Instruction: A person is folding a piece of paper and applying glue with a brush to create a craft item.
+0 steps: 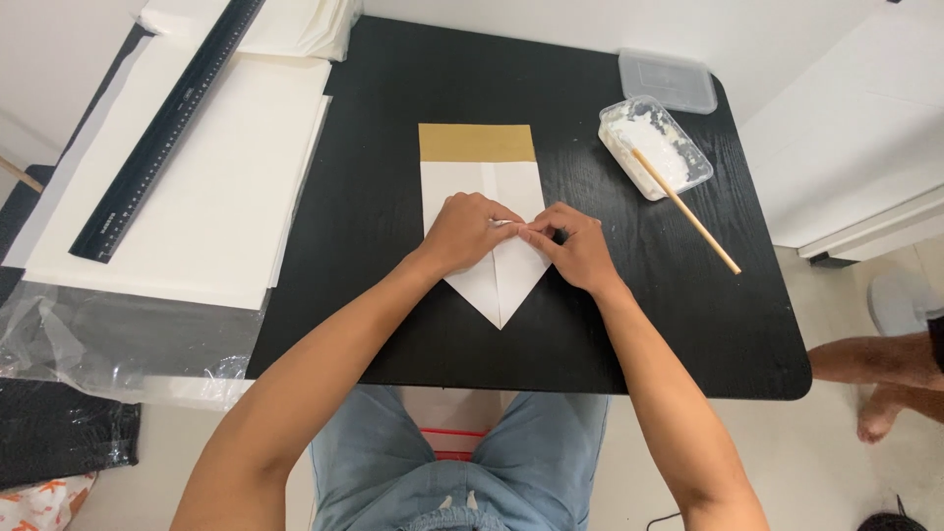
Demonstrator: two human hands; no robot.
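Left hand [464,232], right hand [578,246] pressing folded paper [500,285]

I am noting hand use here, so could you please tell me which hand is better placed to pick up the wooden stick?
Right hand, probably: the wooden stick lies on its side.
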